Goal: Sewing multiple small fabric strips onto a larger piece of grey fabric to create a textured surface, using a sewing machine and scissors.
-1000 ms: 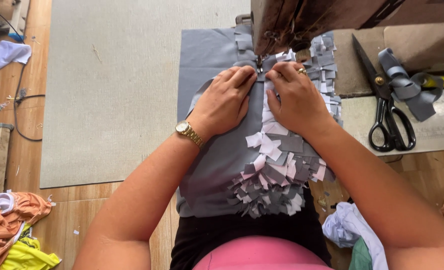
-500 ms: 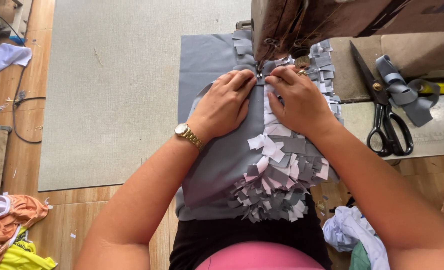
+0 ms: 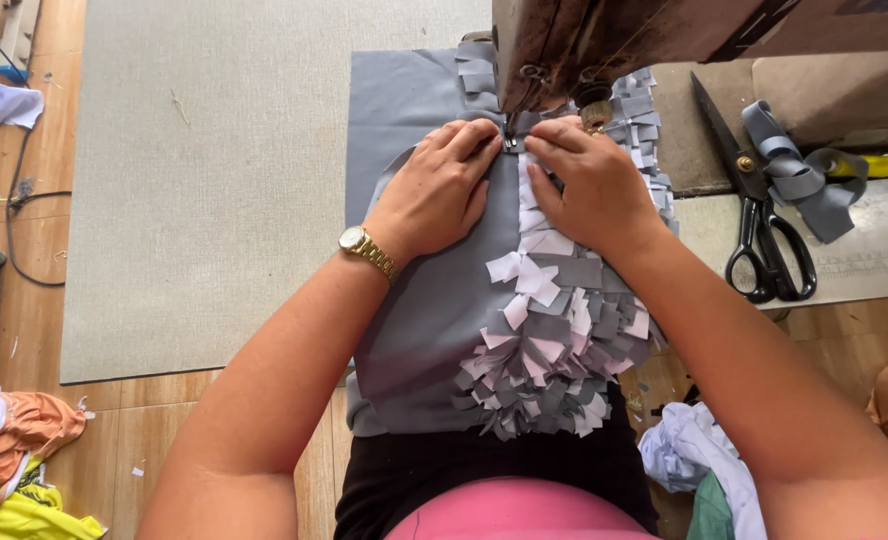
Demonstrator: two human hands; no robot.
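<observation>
Mat (image 3: 244, 180), beige, covered most of the table. Grey cloth (image 3: 434, 320) lay over its right edge, running from under the sewing machine (image 3: 604, 40) down to the person's lap; rows of grey & white strips (image 3: 554, 350) stitched along its right half. L hand (image 3: 439, 190) flat on cloth, fingers together, tips pressing fabric just left of the needle. R hand (image 3: 594, 185) likewise flat, fingertips pinching a strip just right of needle; ring on one finger. Neither hand closed round anything. Scissors (image 3: 764, 220), black handles, lay well right of cloth, w/ grey ribbon (image 3: 794, 175) touching them. Gold watch (image 3: 367, 250) on L wrist.
</observation>
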